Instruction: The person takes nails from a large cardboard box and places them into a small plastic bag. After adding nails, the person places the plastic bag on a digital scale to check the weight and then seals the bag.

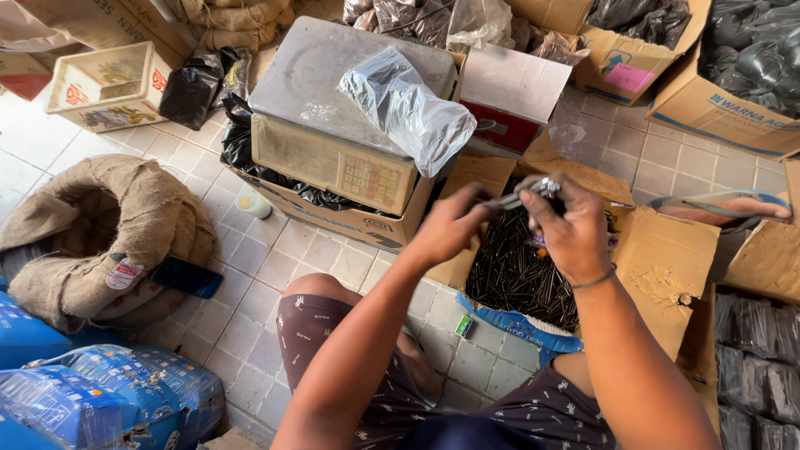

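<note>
**Stapler held over a box of nails**

The left hand (450,225) and right hand (571,229) both grip a small shiny metal stapler (533,192), fingers closed around it, above an open cardboard box (667,258) filled with dark nails (517,271). A clear bag of nails (408,108) lies on the weighing scale (333,125).

A floor (250,275) of pale square tiles is carrying everything here. A rolled burlap sack (100,233) is sitting on it at the left, with a dark phone (187,276) lying just beside its lower edge. Blue printed bags (92,392) are resting at the lower left corner. An open cardboard box of dark nails (533,275) is standing near the middle, and another cardboard box (333,218), lined with black plastic, is standing behind it, bearing a weighing scale (333,108). A small pale cup (254,205) is lying close to that box. A small printed carton (108,87) is sitting at the upper left.
</note>
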